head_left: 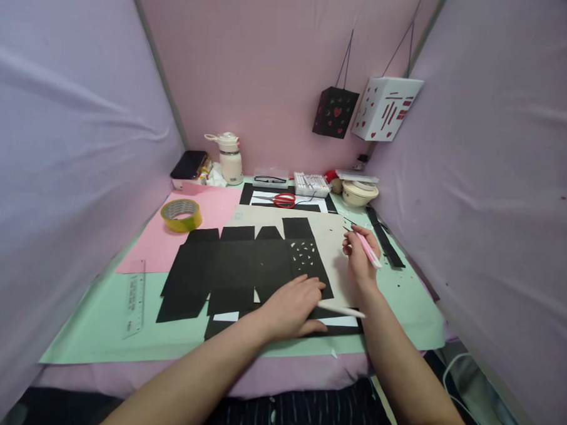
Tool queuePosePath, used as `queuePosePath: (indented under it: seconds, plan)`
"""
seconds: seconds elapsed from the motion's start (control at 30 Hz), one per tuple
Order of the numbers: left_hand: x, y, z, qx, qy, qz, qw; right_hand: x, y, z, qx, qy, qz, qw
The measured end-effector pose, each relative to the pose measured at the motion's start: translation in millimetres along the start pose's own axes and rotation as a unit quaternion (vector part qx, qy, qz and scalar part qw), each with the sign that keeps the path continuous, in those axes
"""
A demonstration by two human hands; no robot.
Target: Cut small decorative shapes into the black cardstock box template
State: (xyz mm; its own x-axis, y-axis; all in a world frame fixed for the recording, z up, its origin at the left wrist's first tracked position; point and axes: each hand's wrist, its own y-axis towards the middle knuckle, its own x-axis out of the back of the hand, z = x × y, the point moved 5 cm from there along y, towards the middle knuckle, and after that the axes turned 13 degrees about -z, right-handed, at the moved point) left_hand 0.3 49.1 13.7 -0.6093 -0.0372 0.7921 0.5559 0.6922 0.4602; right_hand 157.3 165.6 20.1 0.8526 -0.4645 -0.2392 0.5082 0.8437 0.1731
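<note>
My left hand [295, 307] lies on the lower right of a black card cut-out [234, 267], fingers stretched over it. A slim white stick [341, 309] juts out between its thumb and forefinger. The card has flaps along its edges, and its right panel carries a cluster of small cut holes [303, 256]. To the right of that panel, my right hand [362, 256] is closed around a pink pen-shaped craft knife [369, 250], its thin tip pointing up and left. Under the card lies a pale board [335, 265].
Yellow tape [181, 215] and a clear ruler [135, 300] lie left, on pink and green sheets. Red-handled scissors [284, 200], a marker box [311, 184], a bottle [230, 160] and a bowl [359, 194] stand behind. Black strips [384, 237] lie right; two paper lanterns [335, 112] hang above.
</note>
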Motion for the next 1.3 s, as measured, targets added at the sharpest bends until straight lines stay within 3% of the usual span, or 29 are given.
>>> queuePosePath:
  seconds: [0.13, 0.23, 0.3, 0.37, 0.47, 0.57, 0.7, 0.8, 0.9, 1.0, 1.07, 1.13, 1.23, 1.3]
  plan:
    - [-9.3, -3, -11, -0.025, 0.012, 0.049, 0.998, -3, -8, 2, 0.039, -0.052, 0.048, 0.997]
    - [-9.6, -3, -12, -0.01, 0.004, 0.056, 0.998, -8, -4, 3, 0.116, -0.147, 0.139, 0.973]
    - [-8.0, -2, -10, 0.012, -0.012, 0.058, 0.998, -15, 4, 1, 0.194, -0.239, 0.221, 0.925]
    - [-6.0, -1, -8, 0.044, -0.031, 0.057, 0.997, -22, 14, -4, 0.288, -0.343, 0.274, 0.851]
    - [-2.9, 0, -5, 0.098, -0.052, 0.05, 0.993, -32, 28, -15, 0.385, -0.449, 0.306, 0.746]
    - [-0.9, 0, -3, 0.136, -0.063, 0.045, 0.988, -38, 33, -26, 0.413, -0.487, 0.316, 0.702]
    - [-0.5, 0, -2, 0.158, -0.078, 0.046, 0.983, -39, 34, -37, 0.417, -0.489, 0.32, 0.696]
    - [-0.3, 1, -3, 0.146, -0.089, 0.042, 0.984, -39, 36, -40, 0.408, -0.462, 0.326, 0.717]
    - [1.5, 1, -4, 0.143, -0.102, 0.024, 0.984, -36, 38, -28, 0.404, -0.401, 0.291, 0.769]
    - [4.3, -1, 1, 0.186, -0.124, -0.01, 0.975, -19, 29, 2, 0.411, -0.291, 0.194, 0.842]
    - [6.2, -1, 5, 0.217, -0.157, -0.043, 0.962, -2, 13, 23, 0.422, -0.215, 0.129, 0.871]
    - [8.1, -1, 7, 0.237, -0.19, -0.078, 0.95, 8, -13, 39, 0.46, -0.167, 0.134, 0.862]
    - [9.5, -1, 10, 0.256, -0.208, -0.107, 0.938, 4, -53, 40, 0.492, -0.182, 0.259, 0.811]
    - [9.8, 0, 10, 0.257, -0.198, -0.105, 0.94, -3, -68, 32, 0.483, -0.201, 0.316, 0.792]
